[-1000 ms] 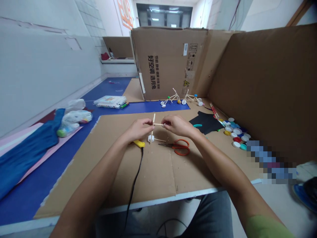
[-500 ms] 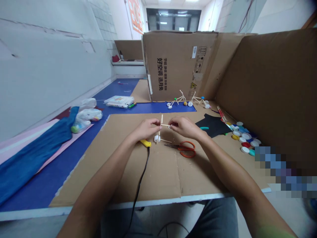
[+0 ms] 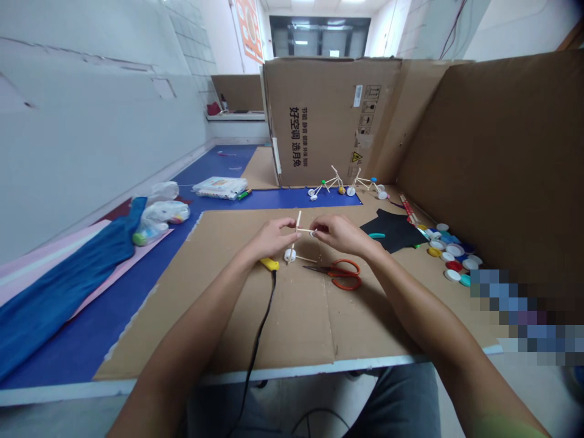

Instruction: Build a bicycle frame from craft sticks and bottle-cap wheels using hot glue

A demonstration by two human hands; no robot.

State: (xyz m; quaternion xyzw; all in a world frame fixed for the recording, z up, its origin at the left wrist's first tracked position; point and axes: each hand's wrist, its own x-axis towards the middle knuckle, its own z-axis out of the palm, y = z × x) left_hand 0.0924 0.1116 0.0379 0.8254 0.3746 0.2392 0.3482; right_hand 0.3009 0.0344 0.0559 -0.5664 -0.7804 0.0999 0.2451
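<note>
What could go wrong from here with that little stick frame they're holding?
The upright wooden stick in the left hand and the crosswise stick pinched by the right hand might slip apart, since only fingers seem to hold that joint. The lower stick could also catch the orange-handled scissors lying just beside it.

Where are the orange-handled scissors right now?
In the head view, the orange-handled scissors lie flat on the cardboard sheet, just below the person's right hand, with a white bottle cap to their left.
</note>
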